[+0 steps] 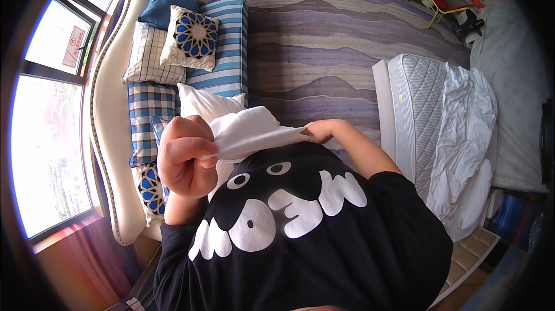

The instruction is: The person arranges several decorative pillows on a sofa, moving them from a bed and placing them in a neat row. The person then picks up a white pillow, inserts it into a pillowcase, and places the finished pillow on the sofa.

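Note:
A white cloth [248, 133], perhaps a pillowcase, is stretched between my two hands in front of my black T-shirt. My left hand [186, 157] is raised close to the camera, its fingers curled in a pinch on the cloth's left end. Lower and farther from the camera, my right hand [321, 130] grips the right end, its fingertips partly covered by the fabric. Just beyond the cloth, a white pillow [202, 102] lies on the sofa, partly hidden by the cloth.
On the left, the cream sofa [110, 137] holds a patterned cushion [193, 33], a checked cushion [151, 111] and others, beside windows. To the right stands a mattress [413, 102] with crumpled white bedding [462, 137]. Patterned carpet [312, 50] lies between; a red chair [440, 1] stands far right.

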`<state>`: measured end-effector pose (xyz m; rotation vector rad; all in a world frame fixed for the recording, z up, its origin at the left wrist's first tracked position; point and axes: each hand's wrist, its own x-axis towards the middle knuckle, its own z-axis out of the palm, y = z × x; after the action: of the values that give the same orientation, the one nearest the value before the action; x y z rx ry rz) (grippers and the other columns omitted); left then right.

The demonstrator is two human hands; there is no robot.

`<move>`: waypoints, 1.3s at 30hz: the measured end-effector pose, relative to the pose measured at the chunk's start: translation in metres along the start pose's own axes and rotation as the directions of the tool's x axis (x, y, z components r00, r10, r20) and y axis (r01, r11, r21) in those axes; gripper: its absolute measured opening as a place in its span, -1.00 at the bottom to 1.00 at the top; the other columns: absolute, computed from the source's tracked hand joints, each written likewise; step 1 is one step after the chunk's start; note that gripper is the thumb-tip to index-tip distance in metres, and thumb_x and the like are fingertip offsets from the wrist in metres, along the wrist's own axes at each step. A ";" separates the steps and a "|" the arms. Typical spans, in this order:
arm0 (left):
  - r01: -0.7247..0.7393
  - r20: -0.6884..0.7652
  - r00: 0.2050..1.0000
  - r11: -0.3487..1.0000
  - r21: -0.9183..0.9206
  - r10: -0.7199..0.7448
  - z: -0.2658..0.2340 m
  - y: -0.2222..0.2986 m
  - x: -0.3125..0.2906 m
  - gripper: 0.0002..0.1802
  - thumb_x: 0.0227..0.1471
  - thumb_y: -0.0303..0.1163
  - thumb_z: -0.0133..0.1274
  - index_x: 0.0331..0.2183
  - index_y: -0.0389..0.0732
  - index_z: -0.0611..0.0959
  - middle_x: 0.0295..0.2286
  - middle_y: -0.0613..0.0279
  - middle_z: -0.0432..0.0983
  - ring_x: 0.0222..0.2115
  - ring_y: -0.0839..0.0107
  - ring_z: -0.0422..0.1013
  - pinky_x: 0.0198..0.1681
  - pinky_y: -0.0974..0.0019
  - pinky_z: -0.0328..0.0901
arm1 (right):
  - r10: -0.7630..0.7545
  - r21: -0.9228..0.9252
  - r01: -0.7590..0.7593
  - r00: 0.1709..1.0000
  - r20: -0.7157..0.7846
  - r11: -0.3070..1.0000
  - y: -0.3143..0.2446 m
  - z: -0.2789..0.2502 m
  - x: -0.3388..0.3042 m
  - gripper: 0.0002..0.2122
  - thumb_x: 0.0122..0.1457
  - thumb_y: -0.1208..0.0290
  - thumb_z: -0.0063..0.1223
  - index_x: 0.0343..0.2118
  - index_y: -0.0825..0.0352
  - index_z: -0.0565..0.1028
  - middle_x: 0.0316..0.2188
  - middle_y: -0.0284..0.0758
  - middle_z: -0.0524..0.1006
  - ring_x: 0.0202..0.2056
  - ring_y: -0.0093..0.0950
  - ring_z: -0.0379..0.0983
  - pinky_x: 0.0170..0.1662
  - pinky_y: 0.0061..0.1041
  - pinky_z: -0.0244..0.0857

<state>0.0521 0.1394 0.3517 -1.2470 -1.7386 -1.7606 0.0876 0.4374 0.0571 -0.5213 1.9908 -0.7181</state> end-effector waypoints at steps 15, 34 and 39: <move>0.445 -0.665 0.657 0.895 -0.038 -0.355 -0.076 -0.080 -0.032 -0.84 0.23 -0.33 0.00 -0.24 -0.22 0.53 -0.40 0.31 0.48 -0.38 0.60 0.37 -0.24 0.54 0.29 | 0.102 0.179 0.134 0.444 -0.890 0.975 0.033 -0.065 -0.102 -0.83 0.09 0.35 0.20 -0.39 0.37 0.60 -0.44 -0.28 0.56 -0.37 -0.43 0.50 -0.25 -0.52 0.34; 0.595 -0.046 0.804 0.802 0.060 -0.593 -0.017 -0.107 -0.041 -0.73 0.07 -0.42 0.16 -0.17 -0.25 0.53 -0.39 0.31 0.43 -0.43 0.59 0.33 -0.36 0.56 0.24 | -0.225 -0.193 0.277 0.086 -0.971 0.941 -0.125 -0.100 -0.136 -0.75 0.10 0.29 0.25 -0.53 0.36 0.49 -0.64 -0.39 0.40 -0.60 -0.57 0.27 -0.53 -0.58 0.14; 0.349 0.453 0.818 0.932 0.100 -0.355 0.041 -0.091 -0.015 -0.10 -0.27 -0.21 0.43 0.09 -0.29 0.38 0.00 -0.01 0.42 0.00 0.14 0.39 0.03 0.24 0.28 | -0.416 -0.241 0.446 0.351 -0.839 0.862 -0.175 -0.101 -0.127 -0.73 0.02 0.22 0.30 -0.56 0.34 0.52 -0.64 -0.34 0.42 -0.60 -0.45 0.33 -0.53 -0.48 0.18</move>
<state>0.0034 0.1882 0.2785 -1.5139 -2.3833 -1.7270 0.0730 0.4140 0.2941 -0.7814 2.8251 -1.6171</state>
